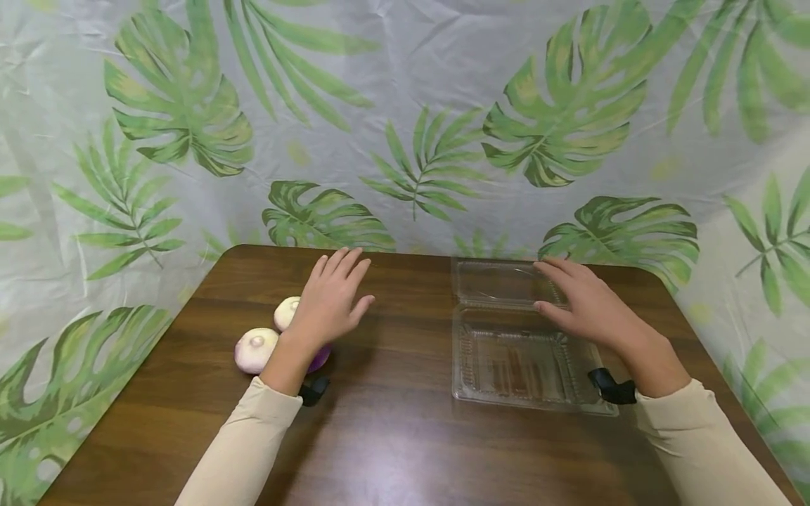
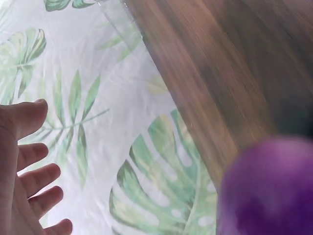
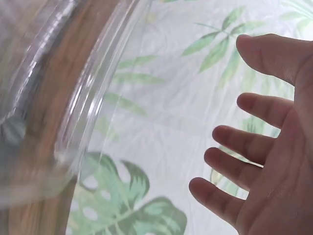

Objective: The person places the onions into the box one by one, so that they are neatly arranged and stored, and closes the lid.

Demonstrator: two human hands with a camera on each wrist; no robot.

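My left hand is over the left side of the table with its fingers extended and nothing in its grasp. Below and beside it are round white-and-purple vegetables that look like turnips: one to the left, another behind, and a purple one partly hidden by the wrist. That purple surface looms blurred in the left wrist view. On the right, my right hand, fingers spread and holding nothing, hovers above a clear plastic clamshell container. The container's lid lies unfolded toward the back.
Both things lie on a dark brown wooden table with rounded far corners. Behind it hangs a pale cloth printed with green leaves. Black straps sit at both wrists.
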